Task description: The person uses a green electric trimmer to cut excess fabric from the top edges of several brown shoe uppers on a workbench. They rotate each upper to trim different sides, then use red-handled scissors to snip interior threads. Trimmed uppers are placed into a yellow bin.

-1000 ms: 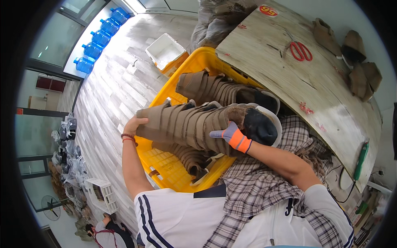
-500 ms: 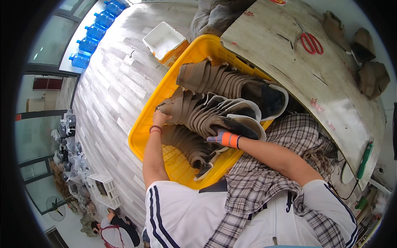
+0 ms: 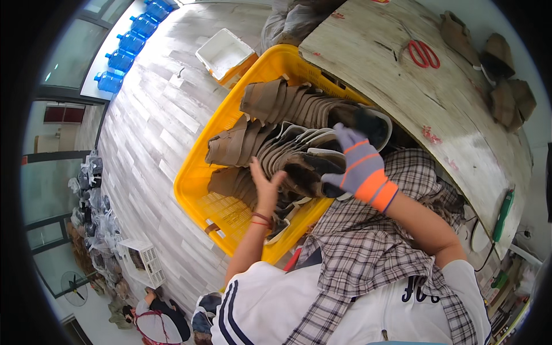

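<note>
Three rows of nested brown boot uppers, with dark fuzzy linings and white edges, lie in a yellow plastic basket (image 3: 190,172). Over the middle row (image 3: 270,144), my bare left hand (image 3: 266,185) has its fingers apart, beside the uppers' near side. My right hand (image 3: 363,164), in a grey and orange glove, spreads thumb and fingers around the white-edged right end of that row; whether it touches is hard to tell. The far row (image 3: 293,106) lies beyond. Part of the near row (image 3: 233,185) is hidden by my left hand and the middle row.
A worn worktable (image 3: 368,52) borders the basket on the right, bearing red-handled scissors (image 3: 424,54), a green-handled tool (image 3: 504,213) and several brown pieces. A white box (image 3: 227,54) stands beyond the basket. Plaid cloth (image 3: 368,241) covers my lap. Another person (image 3: 161,322) is at lower left.
My left hand has let go of the middle row's left end and moved right and nearer. My right hand has risen and opened at the row's right end. The view has shifted slightly.
</note>
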Available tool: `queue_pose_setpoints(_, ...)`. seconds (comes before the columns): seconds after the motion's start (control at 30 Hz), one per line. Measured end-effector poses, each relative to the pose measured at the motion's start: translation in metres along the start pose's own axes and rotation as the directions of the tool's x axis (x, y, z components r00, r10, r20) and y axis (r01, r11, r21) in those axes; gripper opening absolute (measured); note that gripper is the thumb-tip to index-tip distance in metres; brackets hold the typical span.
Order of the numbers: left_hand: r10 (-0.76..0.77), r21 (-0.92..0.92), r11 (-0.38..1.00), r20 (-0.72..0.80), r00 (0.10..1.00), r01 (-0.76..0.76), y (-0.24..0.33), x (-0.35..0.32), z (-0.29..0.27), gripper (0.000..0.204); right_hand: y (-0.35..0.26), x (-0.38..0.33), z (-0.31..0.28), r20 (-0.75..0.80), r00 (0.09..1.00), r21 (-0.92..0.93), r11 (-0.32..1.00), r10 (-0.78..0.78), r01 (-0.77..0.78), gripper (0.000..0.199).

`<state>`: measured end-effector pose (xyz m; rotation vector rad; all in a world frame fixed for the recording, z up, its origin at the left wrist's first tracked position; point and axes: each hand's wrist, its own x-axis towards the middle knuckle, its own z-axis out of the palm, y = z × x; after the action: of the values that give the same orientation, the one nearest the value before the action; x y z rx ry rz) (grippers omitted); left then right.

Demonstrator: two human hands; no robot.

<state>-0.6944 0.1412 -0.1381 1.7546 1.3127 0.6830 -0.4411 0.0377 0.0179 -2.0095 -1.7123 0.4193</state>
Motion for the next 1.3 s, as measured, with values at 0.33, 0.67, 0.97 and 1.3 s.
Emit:
queue_pose_setpoints(0.33,-0.235,-0.093,0.969,-0.035,0.971,0.231,-0.033,-0.011,0.064,0.095,0.08,0.012,0.171,0.381,0.893,0.24,0.907,0.24,-0.346,0.116)
queue_pose_setpoints(0.67,-0.66,-0.515,0.609,0.094,0.745,0.604,-0.053,0.036,-0.072,0.075,0.074,0.023,0.133,0.532,0.753,-0.257,0.922,0.386,-0.291,0.094)
queue_pose_setpoints(0.97,-0.621,-0.551,0.612,0.109,0.777,0.567,-0.076,0.155,-0.045,0.065,0.065,-0.011,0.12,0.437,0.884,-0.112,0.985,0.168,-0.131,0.062)
queue_pose_setpoints(1.3,-0.102,0.168,0.941,-0.688,0.719,0.295,0.022,0.203,-0.025,0.047,0.127,-0.151,-0.071,-0.324,0.925,0.122,0.978,0.198,-0.167,0.043)
